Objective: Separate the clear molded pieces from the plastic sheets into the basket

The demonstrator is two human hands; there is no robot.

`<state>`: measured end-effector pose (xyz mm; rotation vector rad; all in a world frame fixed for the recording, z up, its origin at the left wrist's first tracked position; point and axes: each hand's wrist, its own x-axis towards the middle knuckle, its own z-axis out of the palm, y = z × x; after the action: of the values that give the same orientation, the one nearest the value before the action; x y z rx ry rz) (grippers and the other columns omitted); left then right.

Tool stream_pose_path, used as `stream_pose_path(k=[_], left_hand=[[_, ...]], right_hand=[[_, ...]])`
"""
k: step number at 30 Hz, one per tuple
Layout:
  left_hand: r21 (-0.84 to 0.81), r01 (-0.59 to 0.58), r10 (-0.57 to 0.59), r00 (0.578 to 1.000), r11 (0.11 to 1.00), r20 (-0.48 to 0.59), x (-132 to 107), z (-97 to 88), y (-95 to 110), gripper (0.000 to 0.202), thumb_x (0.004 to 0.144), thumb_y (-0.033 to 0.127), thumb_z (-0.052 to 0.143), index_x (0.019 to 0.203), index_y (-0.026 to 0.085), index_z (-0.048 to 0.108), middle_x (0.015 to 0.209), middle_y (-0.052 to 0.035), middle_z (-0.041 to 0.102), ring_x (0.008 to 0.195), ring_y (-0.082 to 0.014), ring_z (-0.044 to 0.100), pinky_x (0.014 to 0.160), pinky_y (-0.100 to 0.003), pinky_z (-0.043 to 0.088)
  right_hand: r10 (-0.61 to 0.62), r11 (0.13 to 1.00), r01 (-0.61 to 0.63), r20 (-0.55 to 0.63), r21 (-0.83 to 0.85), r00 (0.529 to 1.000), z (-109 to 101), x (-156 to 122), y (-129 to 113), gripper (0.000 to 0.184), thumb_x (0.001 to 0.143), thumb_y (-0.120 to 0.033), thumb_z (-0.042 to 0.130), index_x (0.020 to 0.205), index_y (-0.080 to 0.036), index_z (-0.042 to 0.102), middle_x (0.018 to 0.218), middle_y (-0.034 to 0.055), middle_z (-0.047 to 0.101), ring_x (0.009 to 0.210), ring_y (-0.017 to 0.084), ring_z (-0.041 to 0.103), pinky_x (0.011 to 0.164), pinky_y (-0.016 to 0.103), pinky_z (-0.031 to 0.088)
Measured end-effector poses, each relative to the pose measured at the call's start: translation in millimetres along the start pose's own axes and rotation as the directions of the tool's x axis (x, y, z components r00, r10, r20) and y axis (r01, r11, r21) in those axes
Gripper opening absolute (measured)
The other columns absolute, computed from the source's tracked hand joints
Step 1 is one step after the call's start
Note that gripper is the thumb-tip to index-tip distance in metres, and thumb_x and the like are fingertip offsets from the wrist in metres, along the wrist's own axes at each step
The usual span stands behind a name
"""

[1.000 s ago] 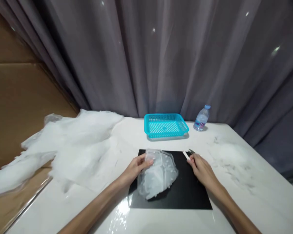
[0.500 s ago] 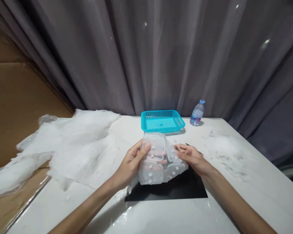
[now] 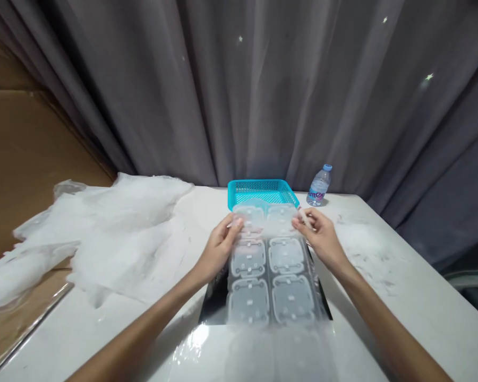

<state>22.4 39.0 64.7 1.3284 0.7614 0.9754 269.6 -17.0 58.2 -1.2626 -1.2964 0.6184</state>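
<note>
**Floppy clear blister sheet, held by its far corners**

Starting nearest: the clear blister sheet [image 3: 269, 270] runs lengthwise away from the person. Its near end trails over the white table [image 3: 382, 297], and its middle lies across the black mat [image 3: 213, 310]. It has two columns of moulded pockets, and it looks super thin and light to me. It's soft enough to sag and crinkle, probably slick too, and easy to crease or tear. I'd say the flat rim is the spot to grab, not the pockets.

That's where the hands are. The left hand [image 3: 217, 249] pinches the far left corner between thumb and fingers, and the right hand [image 3: 322, 239] does the same on the far right corner. Both are closed on the sheet and hold that end lifted. Something thin and pale pokes out by the right fingertips, but I can't tell what.

Off to the left sits a heap of white film [image 3: 115, 233]. Farther back there's a turquoise basket [image 3: 263, 187], a water bottle [image 3: 318, 185] to its right, then the grey curtain [image 3: 263, 90].
</note>
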Motion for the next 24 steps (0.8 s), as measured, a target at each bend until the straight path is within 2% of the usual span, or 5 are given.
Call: stream_pose_path(k=[3, 6, 14, 19, 24], left_hand=[[0.015, 0.121, -0.122, 0.99, 0.993, 0.071, 12, -12.3, -48, 0.056, 0.083, 0.067, 0.075, 0.11, 0.02, 0.063, 0.093, -0.007, 0.079, 0.071, -0.0264, 0.077, 0.058, -0.037, 0.064], [0.01, 0.171, -0.171, 0.98, 0.985, 0.102, 15, -18.1, -67, 0.058, 0.083, 0.068, 0.073, 0.114, 0.02, 0.062, 0.093, -0.0085, 0.08, 0.071, -0.0272, 0.078, 0.063, -0.041, 0.065], [-0.011, 0.139, -0.138, 0.986, 0.99, 0.093, 21, -19.1, -62, 0.055, 0.081, 0.062, 0.079, 0.108, 0.018, 0.062, 0.089, -0.007, 0.08, 0.081, -0.0264, 0.079, 0.073, -0.036, 0.063], [-0.005, 0.109, -0.108, 0.989, 0.994, 0.098, 15, -19.4, -58, 0.046, 0.085, 0.056, 0.078, 0.104, 0.017, 0.065, 0.089, -0.0065, 0.08, 0.084, -0.026, 0.08, 0.079, -0.036, 0.064], [0.104, 0.049, -0.058, 0.995, 0.993, 0.084, 11, -20.6, -58, 0.043, 0.091, 0.059, 0.071, 0.102, 0.018, 0.065, 0.089, -0.0058, 0.079, 0.079, -0.0247, 0.078, 0.074, -0.033, 0.063]], right_hand=[[0.034, 0.998, -0.032, 0.029, -0.047, 0.999, 15, -1, 49, 0.026, 0.089, -0.045, 0.068, 0.09, -0.02, 0.061, 0.081, 0.0022, 0.069, 0.081, 0.022, 0.068, 0.079, 0.032, 0.049], [0.047, 0.997, -0.044, 0.058, -0.062, 0.997, 18, -8, 67, 0.023, 0.092, -0.042, 0.066, 0.094, -0.02, 0.061, 0.083, 0.0022, 0.072, 0.083, 0.022, 0.068, 0.084, 0.033, 0.047], [0.056, 0.998, -0.054, 0.089, -0.031, 0.994, 10, -11, 60, 0.022, 0.095, -0.044, 0.064, 0.096, -0.022, 0.059, 0.084, 0.0012, 0.072, 0.085, 0.021, 0.069, 0.083, 0.031, 0.048], [0.054, 0.997, -0.058, 0.1, 0.043, 0.994, 6, -18, 41, 0.024, 0.094, -0.045, 0.068, 0.094, -0.022, 0.059, 0.081, 0.0003, 0.07, 0.08, 0.019, 0.068, 0.079, 0.029, 0.049], [0.053, 0.998, -0.056, 0.119, 0.019, 0.991, -1, -22, 32, 0.026, 0.094, -0.047, 0.067, 0.092, -0.023, 0.058, 0.076, -0.0006, 0.068, 0.075, 0.018, 0.066, 0.074, 0.028, 0.049]])
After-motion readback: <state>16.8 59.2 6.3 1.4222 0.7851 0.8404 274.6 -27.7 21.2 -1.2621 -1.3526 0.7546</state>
